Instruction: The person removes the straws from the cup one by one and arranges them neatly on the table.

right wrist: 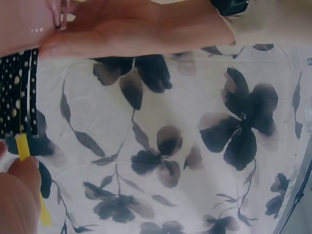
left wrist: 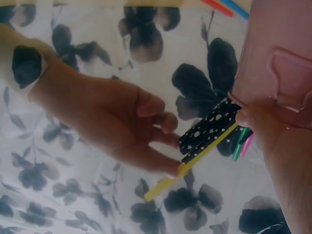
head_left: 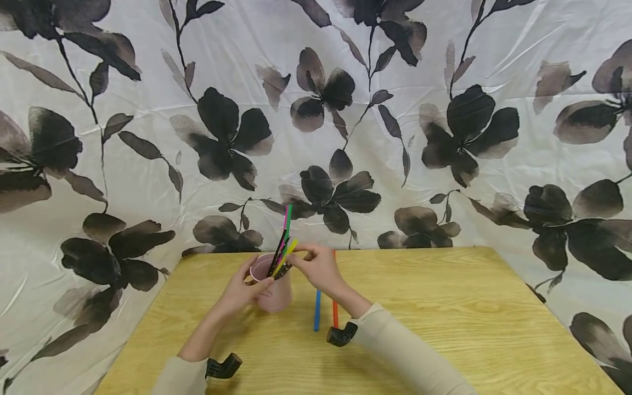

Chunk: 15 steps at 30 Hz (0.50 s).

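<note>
My left hand (head_left: 242, 288) grips a pink pail-like cup (head_left: 274, 299), its thumb at the rim. A wire loop (left wrist: 280, 78) on the cup's side shows in the left wrist view. Out of the cup's mouth stick black straws with white dots (right wrist: 19, 92), a green straw (head_left: 289, 219) and a magenta straw (head_left: 285, 222). My right hand (head_left: 321, 269) is at the cup's right side and pinches a yellow straw (left wrist: 200, 155) between thumb and fingers. That straw lies along the dotted ones, its free end reaching past them.
On the wooden table (head_left: 419, 312), right of the cup, a blue straw (head_left: 317, 315) and a red straw (head_left: 336, 315) lie side by side, partly under the right hand and wrist. A floral cloth (head_left: 395, 181) hangs behind the table's far edge.
</note>
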Motion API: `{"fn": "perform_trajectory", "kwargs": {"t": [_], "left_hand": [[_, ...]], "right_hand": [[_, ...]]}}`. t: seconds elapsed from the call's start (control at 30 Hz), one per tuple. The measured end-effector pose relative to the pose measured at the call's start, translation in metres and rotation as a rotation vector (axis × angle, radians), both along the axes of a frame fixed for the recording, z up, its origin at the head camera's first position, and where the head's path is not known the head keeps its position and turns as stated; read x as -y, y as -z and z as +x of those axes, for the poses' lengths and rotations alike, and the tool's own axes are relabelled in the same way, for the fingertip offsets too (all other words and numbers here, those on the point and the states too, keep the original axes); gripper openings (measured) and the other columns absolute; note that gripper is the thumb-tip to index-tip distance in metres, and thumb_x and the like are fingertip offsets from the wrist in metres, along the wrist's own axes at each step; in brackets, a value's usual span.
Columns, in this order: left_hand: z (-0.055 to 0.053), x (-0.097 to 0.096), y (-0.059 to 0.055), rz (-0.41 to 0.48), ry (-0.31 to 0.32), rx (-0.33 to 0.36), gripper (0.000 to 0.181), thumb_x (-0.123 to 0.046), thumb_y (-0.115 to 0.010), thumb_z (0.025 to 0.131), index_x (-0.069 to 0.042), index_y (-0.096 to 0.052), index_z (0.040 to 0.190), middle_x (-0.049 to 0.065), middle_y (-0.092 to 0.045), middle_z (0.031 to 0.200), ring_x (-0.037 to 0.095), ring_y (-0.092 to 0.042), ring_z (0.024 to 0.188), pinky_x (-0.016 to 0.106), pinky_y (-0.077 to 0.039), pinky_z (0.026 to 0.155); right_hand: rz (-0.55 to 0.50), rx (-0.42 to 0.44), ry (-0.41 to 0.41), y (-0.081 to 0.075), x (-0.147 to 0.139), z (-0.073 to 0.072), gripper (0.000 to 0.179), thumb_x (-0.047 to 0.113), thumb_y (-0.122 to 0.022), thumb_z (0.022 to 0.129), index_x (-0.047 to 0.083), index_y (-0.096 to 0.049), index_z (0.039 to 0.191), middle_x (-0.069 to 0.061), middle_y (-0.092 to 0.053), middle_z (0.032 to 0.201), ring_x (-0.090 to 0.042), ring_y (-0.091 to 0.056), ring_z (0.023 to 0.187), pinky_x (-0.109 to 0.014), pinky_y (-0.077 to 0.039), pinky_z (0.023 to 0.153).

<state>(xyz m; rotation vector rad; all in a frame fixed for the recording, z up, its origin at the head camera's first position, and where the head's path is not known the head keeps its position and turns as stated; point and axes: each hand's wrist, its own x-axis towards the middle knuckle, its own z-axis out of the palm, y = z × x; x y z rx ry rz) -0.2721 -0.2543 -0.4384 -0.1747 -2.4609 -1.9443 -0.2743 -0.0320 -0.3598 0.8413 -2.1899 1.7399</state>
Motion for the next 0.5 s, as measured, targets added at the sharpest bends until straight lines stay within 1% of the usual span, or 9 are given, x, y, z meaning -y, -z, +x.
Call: {"fn": "perform_trajectory", "kwargs": {"t": [0.07,0.13,0.23,0.3,0.33,0.4,0.43,0.5], "left_hand": [[-0.002,-0.002,-0.003,-0.005,0.014,-0.005,0.084,-0.032,-0.067,0.077,-0.019,-0.013,0.141,0.016,-0.024,0.136,0.036,-0.046,0.107,0.043,-0.044,0.077],[-0.003,-0.004,-0.006,-0.038,0.025,-0.018,0.083,-0.032,-0.066,0.078,-0.017,-0.014,0.141,0.017,-0.023,0.137,0.037,-0.040,0.114,0.041,-0.042,0.081],[-0.006,-0.003,-0.009,-0.057,0.057,-0.013,0.080,-0.031,-0.064,0.080,-0.014,-0.013,0.140,0.017,-0.019,0.139,0.038,-0.031,0.120,0.043,-0.038,0.087],[-0.006,0.000,-0.010,-0.085,0.069,-0.009,0.079,-0.031,-0.062,0.082,-0.014,-0.012,0.140,0.015,-0.016,0.141,0.038,-0.026,0.123,0.043,-0.034,0.090],[-0.005,0.001,-0.011,-0.088,0.078,-0.005,0.079,-0.030,-0.062,0.082,-0.013,-0.011,0.140,0.015,-0.015,0.141,0.039,-0.025,0.123,0.044,-0.034,0.090],[-0.003,0.002,-0.015,-0.073,0.103,0.016,0.079,-0.027,-0.061,0.084,-0.013,-0.008,0.141,0.016,-0.015,0.141,0.039,-0.027,0.122,0.044,-0.036,0.088],[-0.001,0.002,-0.017,-0.066,0.118,0.027,0.079,-0.025,-0.060,0.084,-0.012,-0.006,0.142,0.018,-0.016,0.140,0.039,-0.031,0.119,0.043,-0.037,0.087],[-0.001,0.003,-0.013,-0.047,0.132,0.028,0.080,-0.024,-0.059,0.085,-0.014,-0.004,0.142,0.021,-0.021,0.137,0.037,-0.043,0.111,0.040,-0.041,0.083]], "right_hand": [[-0.036,-0.048,0.012,-0.005,-0.004,-0.003,0.018,0.017,-0.065,0.080,0.004,-0.067,0.094,-0.006,-0.057,0.064,-0.015,-0.049,0.052,-0.024,-0.039,0.043],[-0.092,-0.072,0.013,-0.013,-0.009,-0.005,0.017,0.014,-0.064,0.081,0.003,-0.067,0.093,-0.007,-0.061,0.078,-0.018,-0.055,0.065,-0.027,-0.045,0.050],[-0.181,-0.105,-0.032,-0.026,-0.016,-0.007,0.015,0.009,-0.061,0.083,0.000,-0.065,0.095,-0.010,-0.062,0.087,-0.022,-0.056,0.077,-0.032,-0.048,0.056],[-0.234,-0.124,-0.074,-0.036,-0.019,-0.008,0.015,0.006,-0.059,0.084,-0.001,-0.063,0.096,-0.015,-0.061,0.089,-0.024,-0.057,0.078,-0.035,-0.049,0.056],[-0.253,-0.132,-0.090,-0.041,-0.021,-0.007,0.015,0.005,-0.058,0.084,-0.001,-0.062,0.097,-0.015,-0.061,0.090,-0.025,-0.057,0.080,-0.036,-0.049,0.057],[-0.288,-0.142,-0.121,-0.050,-0.024,-0.008,0.016,0.003,-0.057,0.085,-0.002,-0.061,0.099,-0.017,-0.061,0.092,-0.028,-0.058,0.081,-0.038,-0.049,0.057],[-0.305,-0.141,-0.131,-0.055,-0.026,-0.008,0.016,0.003,-0.056,0.085,-0.003,-0.060,0.099,-0.018,-0.061,0.093,-0.030,-0.058,0.081,-0.039,-0.049,0.056],[-0.336,-0.133,-0.139,-0.062,-0.031,-0.008,0.016,0.002,-0.055,0.085,-0.004,-0.059,0.100,-0.017,-0.062,0.095,-0.033,-0.058,0.081,-0.041,-0.049,0.056]]}}
